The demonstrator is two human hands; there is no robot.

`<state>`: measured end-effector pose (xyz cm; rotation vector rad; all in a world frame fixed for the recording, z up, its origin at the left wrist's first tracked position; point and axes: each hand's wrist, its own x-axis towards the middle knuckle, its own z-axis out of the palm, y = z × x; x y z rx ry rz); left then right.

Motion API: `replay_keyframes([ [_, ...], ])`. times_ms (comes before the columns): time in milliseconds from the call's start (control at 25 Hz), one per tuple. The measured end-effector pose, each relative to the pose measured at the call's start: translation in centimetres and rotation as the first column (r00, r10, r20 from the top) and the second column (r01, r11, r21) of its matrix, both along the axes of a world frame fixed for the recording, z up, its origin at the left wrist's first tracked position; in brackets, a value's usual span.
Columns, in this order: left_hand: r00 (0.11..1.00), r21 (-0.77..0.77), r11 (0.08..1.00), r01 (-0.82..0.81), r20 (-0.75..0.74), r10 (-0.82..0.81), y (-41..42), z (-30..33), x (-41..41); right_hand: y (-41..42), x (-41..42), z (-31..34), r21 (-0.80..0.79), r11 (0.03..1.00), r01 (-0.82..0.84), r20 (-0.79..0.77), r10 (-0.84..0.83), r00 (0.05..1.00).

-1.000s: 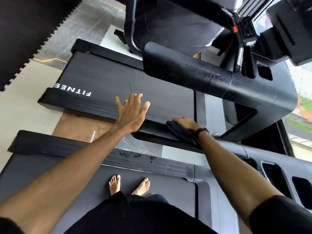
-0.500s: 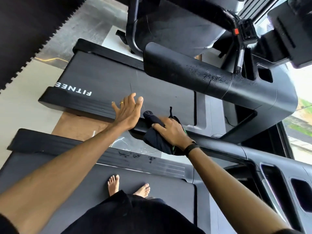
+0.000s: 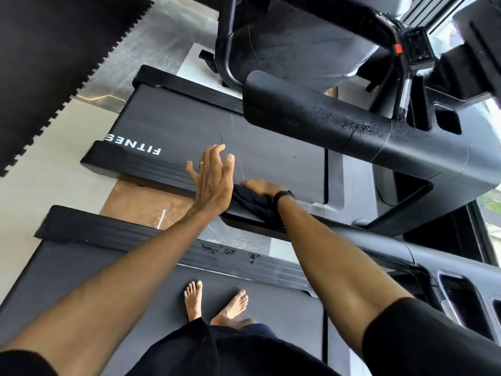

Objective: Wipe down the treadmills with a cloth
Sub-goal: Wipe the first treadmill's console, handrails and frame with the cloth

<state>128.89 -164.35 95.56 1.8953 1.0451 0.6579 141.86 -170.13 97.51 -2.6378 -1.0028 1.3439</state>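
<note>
I stand barefoot on the belt of a near treadmill (image 3: 108, 280). Its black handrail (image 3: 339, 229) runs from the middle toward the right. My right hand (image 3: 261, 187) presses a dark cloth (image 3: 254, 206) over the left end of that handrail. My left hand (image 3: 212, 177) hovers just left of the cloth, fingers spread, holding nothing, a ring on one finger. Beyond lies a second treadmill (image 3: 189, 131) with white lettering on its deck and a dusty, speckled black handrail (image 3: 325, 118).
A black foam mat (image 3: 54, 55) covers the floor at the upper left. Brown floor (image 3: 141, 202) shows between the two treadmill decks. A console with cup recesses (image 3: 461, 294) sits at the right, a window beyond it.
My right hand with the cloth slid left along the handrail, lifted over its end, then pressed down on the end again. My left hand stayed close by, open.
</note>
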Motion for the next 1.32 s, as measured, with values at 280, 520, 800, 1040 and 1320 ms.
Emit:
replay_keyframes([
  [280, 0.973, -0.229, 0.973, -0.011, 0.221, 0.063, -1.1, 0.2, -3.8, -5.3, -5.3, 1.4, 0.491, 0.769, -0.409, 0.375, 0.237, 0.896],
  [520, 0.991, -0.252, 0.966, -0.052, 0.107, 0.081, 0.3, 0.7, -5.0, -6.8, 0.6, 0.3, 0.184, 0.959, -0.214, 0.276, 0.158, 0.948],
  [800, 0.995, -0.266, 0.960, -0.080, 0.037, 0.094, 0.0, 1.0, -5.9, 2.5, -6.1, 1.2, 0.189, 0.970, -0.153, 0.151, 0.125, 0.981],
  [1040, 1.000, -0.103, 0.995, -0.015, 0.003, 0.015, 0.4, 2.2, -4.5, -2.9, -11.2, -0.3, 0.434, 0.727, -0.532, 0.626, 0.182, 0.759],
  [1320, 0.985, 0.102, 0.980, 0.171, -0.040, -0.168, -3.1, 3.5, -2.2, -7.4, -9.7, -1.2, 0.590, 0.682, -0.433, 0.624, -0.045, 0.780],
])
